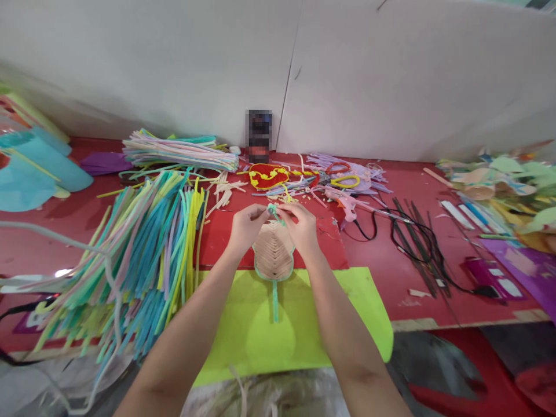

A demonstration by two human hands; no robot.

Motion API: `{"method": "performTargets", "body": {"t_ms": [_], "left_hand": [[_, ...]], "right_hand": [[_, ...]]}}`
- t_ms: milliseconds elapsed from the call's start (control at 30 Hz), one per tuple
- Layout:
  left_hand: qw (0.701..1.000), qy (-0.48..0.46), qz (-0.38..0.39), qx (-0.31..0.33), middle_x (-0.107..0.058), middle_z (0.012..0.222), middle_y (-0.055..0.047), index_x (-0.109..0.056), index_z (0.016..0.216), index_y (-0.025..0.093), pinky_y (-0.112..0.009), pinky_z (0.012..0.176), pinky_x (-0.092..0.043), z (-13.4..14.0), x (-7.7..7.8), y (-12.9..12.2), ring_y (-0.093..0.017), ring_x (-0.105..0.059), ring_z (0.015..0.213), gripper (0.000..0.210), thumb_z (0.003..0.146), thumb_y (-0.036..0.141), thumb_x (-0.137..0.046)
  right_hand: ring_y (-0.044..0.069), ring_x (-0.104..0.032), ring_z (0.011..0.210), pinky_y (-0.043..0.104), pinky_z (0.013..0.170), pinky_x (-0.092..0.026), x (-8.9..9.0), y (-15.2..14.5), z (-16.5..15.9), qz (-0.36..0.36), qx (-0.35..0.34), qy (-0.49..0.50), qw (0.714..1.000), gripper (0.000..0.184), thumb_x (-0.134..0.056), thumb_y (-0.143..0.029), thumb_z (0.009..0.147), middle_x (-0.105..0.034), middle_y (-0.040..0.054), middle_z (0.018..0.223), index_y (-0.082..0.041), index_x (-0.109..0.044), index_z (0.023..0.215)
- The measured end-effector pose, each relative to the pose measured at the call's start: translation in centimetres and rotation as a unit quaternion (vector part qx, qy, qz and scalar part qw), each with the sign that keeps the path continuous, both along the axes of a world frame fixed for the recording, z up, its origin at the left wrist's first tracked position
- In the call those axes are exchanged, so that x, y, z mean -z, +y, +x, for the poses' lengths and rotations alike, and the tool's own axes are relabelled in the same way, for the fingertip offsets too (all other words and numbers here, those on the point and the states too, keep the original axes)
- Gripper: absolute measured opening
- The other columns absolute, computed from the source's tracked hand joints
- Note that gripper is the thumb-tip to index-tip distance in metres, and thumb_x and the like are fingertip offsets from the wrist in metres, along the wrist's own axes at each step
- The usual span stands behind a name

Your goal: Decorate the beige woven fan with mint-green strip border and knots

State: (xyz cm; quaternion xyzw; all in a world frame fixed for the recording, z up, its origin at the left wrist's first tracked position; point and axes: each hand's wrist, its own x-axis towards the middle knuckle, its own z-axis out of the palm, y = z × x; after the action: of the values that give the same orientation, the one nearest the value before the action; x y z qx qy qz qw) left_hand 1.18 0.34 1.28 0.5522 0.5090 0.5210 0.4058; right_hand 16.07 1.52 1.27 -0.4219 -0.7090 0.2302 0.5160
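Observation:
Both of my hands meet above a beige fan-shaped piece (pixel 274 252) made of ribbed pipe-cleaner strips, edged in mint green with a green stem. My left hand (pixel 249 227) pinches a small curled green pipe cleaner (pixel 272 208) between thumb and fingertips. From the other side my right hand (pixel 300 227) is closed on the same green pipe cleaner, near its short free length. The fan-shaped piece lies just below the fingertips, its stem pointing toward me; its top edge is partly hidden by the hands.
A big heap of pastel pipe cleaners (pixel 147 243) fills the left, another bundle (pixel 182 152) behind it. Red-and-yellow scissors (pixel 343 175), a red-and-yellow craft piece (pixel 267 176) and a pink glue gun (pixel 346 204) with black cord lie beyond my hands. A lime-green sheet (pixel 347 324) overhangs the front edge.

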Motion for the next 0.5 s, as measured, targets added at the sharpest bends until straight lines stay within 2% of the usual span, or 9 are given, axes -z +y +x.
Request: {"method": "performTargets", "body": {"t_ms": [67,267,500], "left_hand": [[1.000,-0.005,-0.003,-0.007,-0.071,0.080,-0.003,-0.067,0.082,0.018,-0.027,0.073,-0.052,0.01,-0.05,-0.02,-0.015,-0.067,0.076,0.014,0.080,0.028,-0.058],[1.000,-0.010,-0.006,-0.007,-0.072,0.080,-0.003,-0.067,0.082,0.018,-0.027,0.074,-0.052,-0.07,-0.08,0.02,-0.016,-0.067,0.077,0.014,0.079,0.029,-0.058],[1.000,-0.004,0.002,-0.013,-0.072,0.080,-0.003,-0.067,0.081,0.018,-0.026,0.074,-0.052,0.17,0.19,-0.08,-0.015,-0.067,0.076,0.014,0.080,0.029,-0.058]], "right_hand": [[0.017,-0.062,0.090,0.033,0.085,-0.050,-0.09,-0.17,0.04,0.034,-0.004,-0.044,0.998,0.018,-0.051,-0.029,0.089,-0.066,0.0054,0.094,-0.023,-0.067,0.094],[0.018,-0.059,0.098,0.035,0.090,-0.049,0.00,-0.23,0.47,0.074,-0.017,-0.129,0.989,0.023,-0.047,-0.027,0.092,-0.065,0.0065,0.099,-0.025,-0.065,0.105],[0.018,-0.061,0.095,0.034,0.087,-0.050,0.14,-0.09,0.75,0.087,-0.014,-0.118,0.989,0.019,-0.053,-0.030,0.089,-0.066,0.0059,0.094,-0.025,-0.068,0.100]]}}
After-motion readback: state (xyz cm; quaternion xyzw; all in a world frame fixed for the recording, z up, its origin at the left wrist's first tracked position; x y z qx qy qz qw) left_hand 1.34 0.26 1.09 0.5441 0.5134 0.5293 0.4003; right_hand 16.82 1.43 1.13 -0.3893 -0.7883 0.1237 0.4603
